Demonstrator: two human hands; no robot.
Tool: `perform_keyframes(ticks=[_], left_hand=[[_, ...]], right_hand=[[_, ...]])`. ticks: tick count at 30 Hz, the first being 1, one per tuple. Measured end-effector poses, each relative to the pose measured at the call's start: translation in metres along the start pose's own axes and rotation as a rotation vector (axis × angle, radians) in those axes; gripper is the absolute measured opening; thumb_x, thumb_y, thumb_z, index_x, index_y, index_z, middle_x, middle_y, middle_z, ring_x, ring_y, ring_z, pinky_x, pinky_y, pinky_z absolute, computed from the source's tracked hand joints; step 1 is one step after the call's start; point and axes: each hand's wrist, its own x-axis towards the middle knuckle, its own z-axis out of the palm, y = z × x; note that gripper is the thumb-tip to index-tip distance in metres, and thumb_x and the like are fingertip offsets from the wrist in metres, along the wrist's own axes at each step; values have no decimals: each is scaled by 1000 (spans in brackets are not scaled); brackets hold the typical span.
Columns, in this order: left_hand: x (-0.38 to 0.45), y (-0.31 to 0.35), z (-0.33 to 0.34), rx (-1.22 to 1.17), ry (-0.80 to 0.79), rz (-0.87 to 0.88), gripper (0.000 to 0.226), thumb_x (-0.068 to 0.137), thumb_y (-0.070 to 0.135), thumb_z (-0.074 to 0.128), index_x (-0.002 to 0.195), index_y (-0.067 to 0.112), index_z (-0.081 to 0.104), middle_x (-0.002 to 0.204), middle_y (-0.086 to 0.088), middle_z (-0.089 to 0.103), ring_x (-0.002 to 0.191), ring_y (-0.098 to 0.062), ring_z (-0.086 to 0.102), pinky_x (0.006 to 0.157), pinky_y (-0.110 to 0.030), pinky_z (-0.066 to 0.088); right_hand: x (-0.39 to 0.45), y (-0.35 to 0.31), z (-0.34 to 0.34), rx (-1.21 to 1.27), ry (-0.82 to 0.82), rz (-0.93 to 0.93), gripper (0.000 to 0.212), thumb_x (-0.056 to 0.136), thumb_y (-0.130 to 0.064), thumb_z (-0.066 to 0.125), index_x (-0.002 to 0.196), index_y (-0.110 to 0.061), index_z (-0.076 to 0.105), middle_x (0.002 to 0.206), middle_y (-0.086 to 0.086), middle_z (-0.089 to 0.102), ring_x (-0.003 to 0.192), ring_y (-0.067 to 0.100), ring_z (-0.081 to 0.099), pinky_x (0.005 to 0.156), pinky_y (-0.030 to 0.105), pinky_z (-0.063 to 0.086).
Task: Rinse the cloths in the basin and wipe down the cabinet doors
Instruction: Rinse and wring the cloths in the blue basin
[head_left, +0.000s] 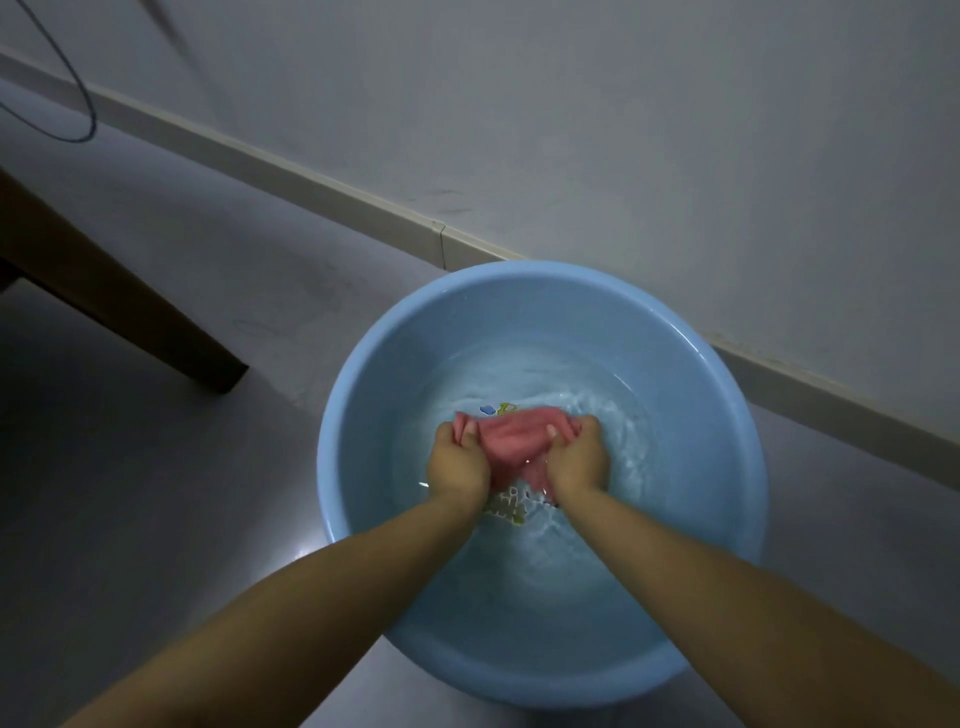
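Pink terry cloth (511, 441) bunched at water level, centre of round pale-blue plastic basin (363, 415) on grey floor beside white wall. Left hand (458, 460) and right hand (577, 460) both clenched on cloth, one at each end, thumbs on top. Water rippled, shallow. Risks, as judged: splashing over rim onto floor if scrubbed hard, leaving slip hazard; basin close to wall, so wet skirting likely; cloth lifted unwrung would drip. Only one cloth visible; cabinet doors out of view.

Pink cloth (511, 441) in a light-blue basin (358, 415) with a yellow-and-blue print (506, 508); grey floor (156, 493), brown furniture leg (119, 306)
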Motion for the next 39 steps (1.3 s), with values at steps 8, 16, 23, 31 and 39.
perform_keyframes(ticks=[8,16,23,31,39], left_hand=[[-12,22,3,-279,-224,-8,38,103,35,36,92,5,55,78,-7,66,74,-18,65,70,-29,51],[-32,43,-1,-264,-247,-59,50,103,37,30,67,10,52,57,-10,56,46,-21,56,44,-22,44],[-30,36,-6,-79,-133,26,43,104,33,30,113,12,66,108,0,63,107,-23,57,94,-29,40],[-22,30,-19,-135,-372,-275,46,101,43,30,74,14,52,65,-6,55,58,-18,51,62,-24,38],[-56,47,-5,-203,-381,-103,41,103,38,29,86,7,48,71,-14,46,51,-18,48,36,-9,32]], right_hand=[[-39,-23,14,179,-119,-215,28,96,-39,48,86,-15,56,83,3,65,83,23,63,77,34,49],[-38,-32,6,32,-102,-362,52,100,-47,26,93,-14,65,93,9,71,89,29,65,82,43,50],[-1,-26,-17,-339,-77,-139,50,103,-40,24,115,-2,54,118,22,60,111,37,56,88,39,42],[-22,-9,-11,-175,-211,-44,32,102,-26,36,117,-3,52,119,22,59,111,35,55,81,31,39],[-61,-53,-13,195,-30,-382,42,100,-31,41,60,-18,39,60,0,51,62,19,50,63,33,38]])
